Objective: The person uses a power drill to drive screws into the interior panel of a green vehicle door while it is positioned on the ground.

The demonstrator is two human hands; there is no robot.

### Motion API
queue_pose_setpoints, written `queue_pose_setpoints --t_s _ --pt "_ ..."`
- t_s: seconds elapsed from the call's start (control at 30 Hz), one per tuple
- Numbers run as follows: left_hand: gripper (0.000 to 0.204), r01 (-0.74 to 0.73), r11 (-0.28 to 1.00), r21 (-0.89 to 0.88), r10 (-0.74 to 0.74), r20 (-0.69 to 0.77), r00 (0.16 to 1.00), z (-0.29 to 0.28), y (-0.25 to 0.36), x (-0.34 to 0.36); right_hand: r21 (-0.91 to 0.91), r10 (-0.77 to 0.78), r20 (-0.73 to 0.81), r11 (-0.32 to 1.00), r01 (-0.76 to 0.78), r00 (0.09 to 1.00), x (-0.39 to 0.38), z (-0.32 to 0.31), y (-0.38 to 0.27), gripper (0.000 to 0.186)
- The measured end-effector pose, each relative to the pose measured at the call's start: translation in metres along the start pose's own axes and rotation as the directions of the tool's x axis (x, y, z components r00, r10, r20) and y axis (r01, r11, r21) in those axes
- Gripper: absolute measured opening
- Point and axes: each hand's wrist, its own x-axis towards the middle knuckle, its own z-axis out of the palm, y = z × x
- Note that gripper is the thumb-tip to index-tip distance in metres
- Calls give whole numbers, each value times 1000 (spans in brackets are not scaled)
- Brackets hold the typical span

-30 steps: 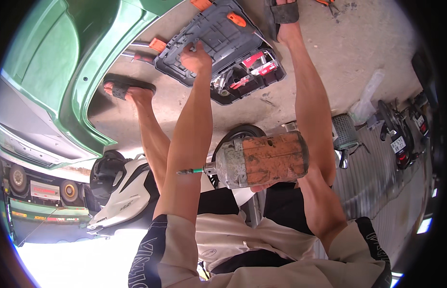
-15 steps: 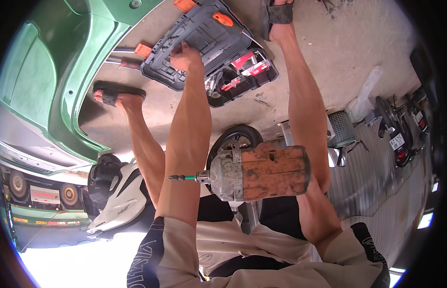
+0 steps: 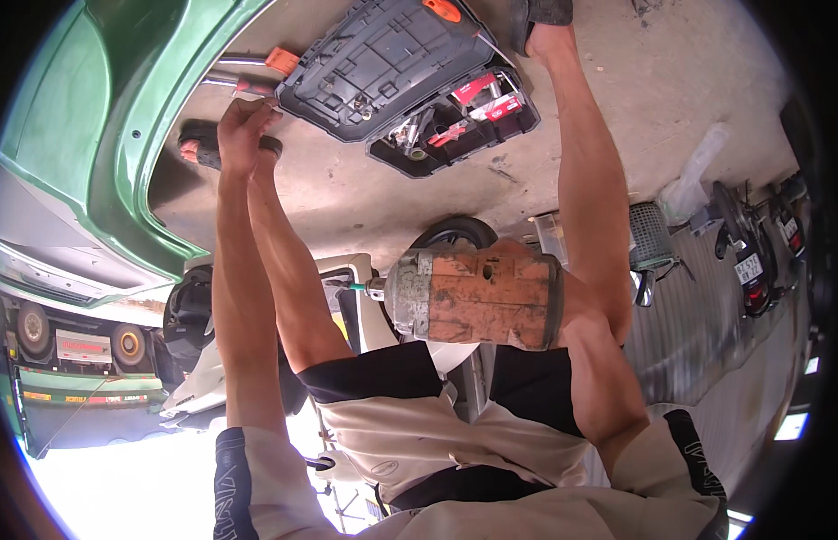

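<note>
My right hand is mostly behind a worn orange and grey power tool, gripping it; a bit with a green band points left from its nose. My left hand is closed in a pinch at the left corner of the open black toolbox lid; what it holds, if anything, is too small to make out. It is near red-handled tools on the floor. The toolbox tray holds red-and-white packages and small metal parts. An orange piece lies in the lid.
A green vehicle panel fills the upper left. My sandalled feet are on the concrete floor. Behind and below are a white motorbike, parked motorbikes at the right, a wire basket, a plastic bag and truck wheels.
My left hand has left the inside of the toolbox lid and moved left to its corner. The power tool in my right hand moved down, then back up slightly.
</note>
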Motion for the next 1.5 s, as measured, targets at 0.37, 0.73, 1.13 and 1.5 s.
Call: queue_pose_setpoints --t_s 0.37,0.73,1.13,1.5 --pt "23 79 965 249 -121 159 980 44 -42 13 -44 113 -81 992 -117 990 20 11 -4 62" --pt "34 -28 902 431 265 -501 823 190 -72 39 139 88 -72 987 -78 994 24 -2 5 64" --pt "30 22 896 443 257 -559 788 175 -85 45 421 91 -35 905 -68 995 28 -13 15 57" --pt "23 124 679 723 275 -408 871 141 -74 12 -248 -87 -126 967 53 988 28 18 -34 63"
